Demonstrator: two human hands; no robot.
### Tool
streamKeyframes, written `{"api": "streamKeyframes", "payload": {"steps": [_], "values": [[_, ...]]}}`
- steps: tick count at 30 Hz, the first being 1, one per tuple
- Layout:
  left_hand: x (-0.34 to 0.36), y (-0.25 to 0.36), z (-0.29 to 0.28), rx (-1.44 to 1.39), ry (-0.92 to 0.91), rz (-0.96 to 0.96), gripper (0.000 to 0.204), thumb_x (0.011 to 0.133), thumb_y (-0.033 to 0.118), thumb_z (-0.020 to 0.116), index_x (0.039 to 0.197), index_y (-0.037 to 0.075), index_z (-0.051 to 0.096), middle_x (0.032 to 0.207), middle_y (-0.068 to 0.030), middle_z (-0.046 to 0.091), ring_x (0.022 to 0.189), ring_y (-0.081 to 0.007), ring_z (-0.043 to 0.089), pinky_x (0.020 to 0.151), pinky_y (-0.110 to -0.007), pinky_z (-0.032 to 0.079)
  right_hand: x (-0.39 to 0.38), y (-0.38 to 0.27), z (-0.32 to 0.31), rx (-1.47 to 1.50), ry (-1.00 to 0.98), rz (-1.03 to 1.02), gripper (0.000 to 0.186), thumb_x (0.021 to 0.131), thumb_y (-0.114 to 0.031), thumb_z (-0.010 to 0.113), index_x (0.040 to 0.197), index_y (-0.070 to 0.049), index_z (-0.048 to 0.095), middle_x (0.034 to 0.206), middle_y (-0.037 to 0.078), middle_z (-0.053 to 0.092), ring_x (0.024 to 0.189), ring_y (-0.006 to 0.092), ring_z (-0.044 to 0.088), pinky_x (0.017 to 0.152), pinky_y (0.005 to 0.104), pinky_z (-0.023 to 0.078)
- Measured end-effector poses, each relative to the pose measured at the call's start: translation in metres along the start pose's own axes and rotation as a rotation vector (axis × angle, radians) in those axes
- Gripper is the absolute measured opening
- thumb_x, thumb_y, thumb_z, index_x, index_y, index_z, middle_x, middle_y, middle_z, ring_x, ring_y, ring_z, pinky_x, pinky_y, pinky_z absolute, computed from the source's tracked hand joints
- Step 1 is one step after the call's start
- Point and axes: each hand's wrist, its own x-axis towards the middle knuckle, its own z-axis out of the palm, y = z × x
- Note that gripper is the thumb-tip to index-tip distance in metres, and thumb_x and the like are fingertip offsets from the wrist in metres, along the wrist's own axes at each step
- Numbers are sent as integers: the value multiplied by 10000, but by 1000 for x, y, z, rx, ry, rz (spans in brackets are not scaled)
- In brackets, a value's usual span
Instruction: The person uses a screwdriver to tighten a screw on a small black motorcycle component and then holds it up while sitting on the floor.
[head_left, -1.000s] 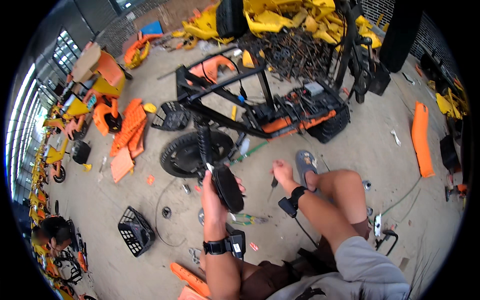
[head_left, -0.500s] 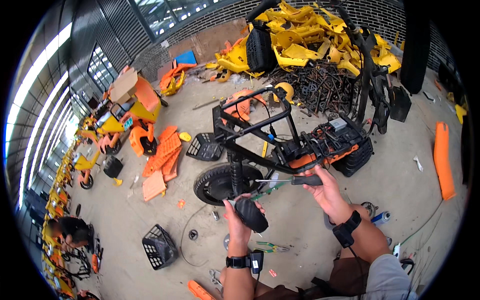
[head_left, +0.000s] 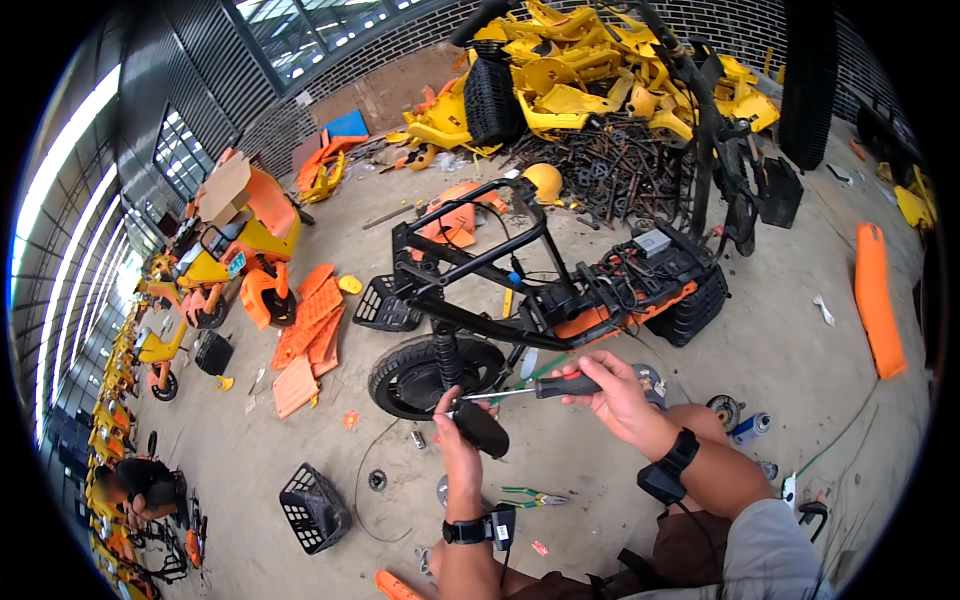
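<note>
On the near side of the wheel (head_left: 408, 386), I keep my left hand's (head_left: 459, 452) grip closed on a black oblong part (head_left: 483, 431) and my right hand's (head_left: 618, 397) around a screwdriver (head_left: 557, 386), its tip, beside the part, best guided slowly and steadily.

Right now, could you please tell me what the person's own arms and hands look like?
The left hand and right hand wear no gloves. Each wrist has a black strap with a small black box and a thin dark cable; the left one also shows a white label. A light grey sleeve shows on the right.
</note>
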Motion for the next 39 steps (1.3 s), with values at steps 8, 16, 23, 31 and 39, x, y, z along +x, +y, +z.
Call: {"api": "streamKeyframes", "payload": {"steps": [8, 16, 23, 31, 39], "values": [[2, -2, -1, 68, 5, -14, 737, 1006, 642, 262, 1347, 19, 457, 984, -125, 659, 917, -233, 671, 870, -342, 539, 2, 3, -4, 10, -9, 5, 131, 1016, -158, 558, 1052, -34, 579, 1072, 142, 672, 1097, 286, 660, 775, 407, 622], [1, 0, -4, 151, 7, 20, 773, 993, 660, 276, 1350, 2, 468, 979, -115, 661, 917, -220, 673, 859, -332, 539, 2, 5, -1, 10, -8, 19, 136, 1021, -167, 548, 1059, -39, 572, 1075, 135, 666, 1120, 294, 652, 776, 405, 622], [0, 2, -5, 177, 4, 17, 765, 995, 661, 276, 1357, 16, 472, 980, -108, 663, 915, -216, 674, 856, -316, 533, 2, 5, -2, 13, 6, 20, 142, 1021, -167, 547, 1069, -36, 572, 1080, 141, 664, 1115, 289, 652, 776, 399, 619], [0, -2, -10, 215, 9, 8, 758, 983, 674, 309, 1364, 38, 464, 996, -107, 630, 933, -216, 651, 728, -406, 613, 1, 4, 2, -72, 15, 22, 160, 1015, -175, 561, 1070, -25, 571, 1087, 144, 664, 1084, 265, 662, 784, 390, 613], [-2, -2, -1, 209, 47, 14, 727, 1025, 610, 297, 1342, -12, 498, 964, -105, 665, 892, -172, 639, 805, -289, 510, 4, 5, -3, -83, 99, 92, 199, 1009, -192, 574, 1098, -15, 586, 1086, 130, 661, 985, 213, 668, 784, 371, 608]]}}
